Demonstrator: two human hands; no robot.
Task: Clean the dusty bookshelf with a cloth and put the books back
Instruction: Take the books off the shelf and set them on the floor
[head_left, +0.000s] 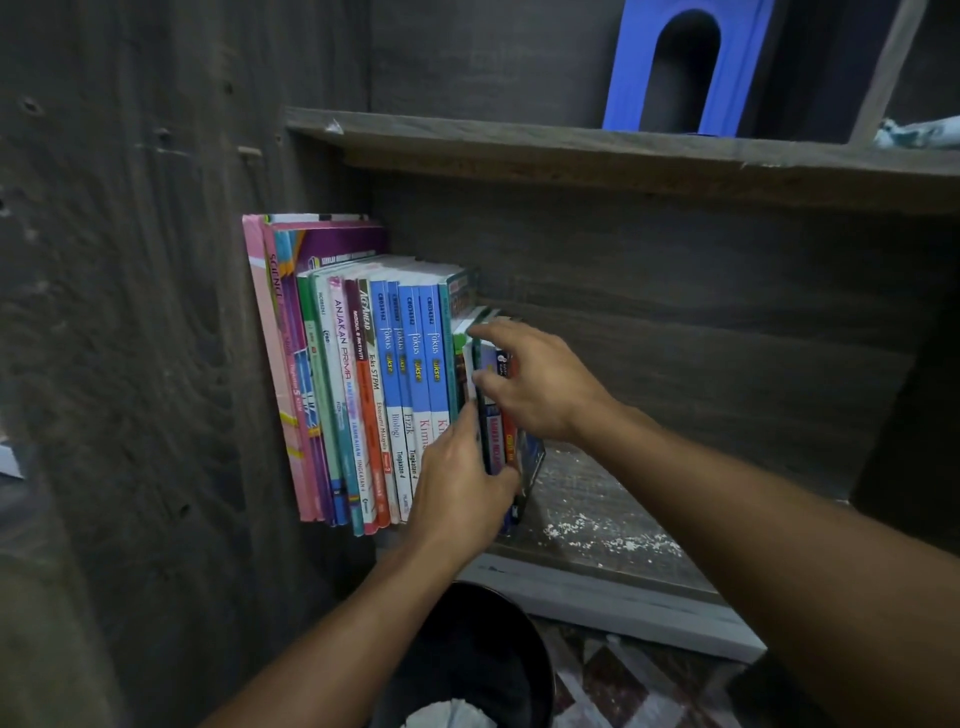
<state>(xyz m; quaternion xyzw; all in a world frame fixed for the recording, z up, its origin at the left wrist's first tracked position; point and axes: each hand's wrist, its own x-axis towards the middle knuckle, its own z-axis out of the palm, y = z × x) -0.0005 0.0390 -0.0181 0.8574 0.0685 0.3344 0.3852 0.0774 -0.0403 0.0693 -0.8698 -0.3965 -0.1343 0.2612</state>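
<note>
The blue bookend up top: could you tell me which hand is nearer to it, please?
Right. The right hand grips the small books near their tops, below-left of the blue bookend; the left hand holds their lower ends, farther down.

Book row (363, 395) is stood upright, spines out, at left of dark wooden shelf (649, 499), which is flecked with white dust. Slim books (497, 415) at row's right end are gripped by left hand (462, 488) and right hand (540, 384).

A blue bookend (634, 67) with an arched cut-out stands upright at the top of the view. Low down sits a round black bin (498, 649) with crumpled white paper (452, 714) inside. Just right of it lies a floor (623, 691) of diamond-patterned tiles.
</note>
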